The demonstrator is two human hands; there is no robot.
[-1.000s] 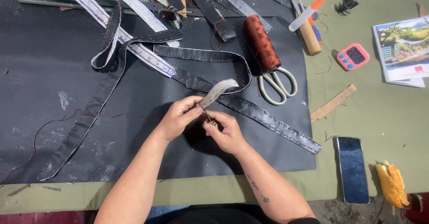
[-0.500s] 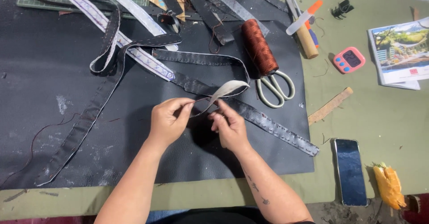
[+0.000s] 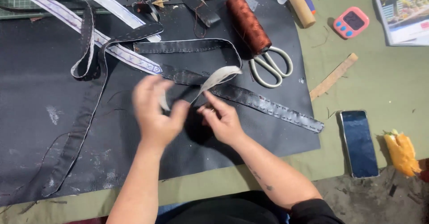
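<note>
My left hand (image 3: 156,112) and my right hand (image 3: 223,121) meet over a big black leather sheet (image 3: 40,112), both pinching a black leather strap (image 3: 263,105) with a pale underside. The strap's free end folds up pale (image 3: 219,77) just above my fingers. Its long stitched part runs right and down toward the sheet's edge. My left hand is blurred. A small pale bit shows between its fingers.
Several more black and white straps (image 3: 111,50) lie at the upper left. A brown thread spool (image 3: 248,23) and scissors (image 3: 272,67) rest above my hands. To the right are a wooden strip (image 3: 333,76), a pink timer (image 3: 351,22), a phone (image 3: 359,142), a booklet (image 3: 402,9) and an orange object (image 3: 401,152).
My hands have shifted left along the strap and drawn slightly apart. The pale folded end has risen and swung right. The camera has moved closer.
</note>
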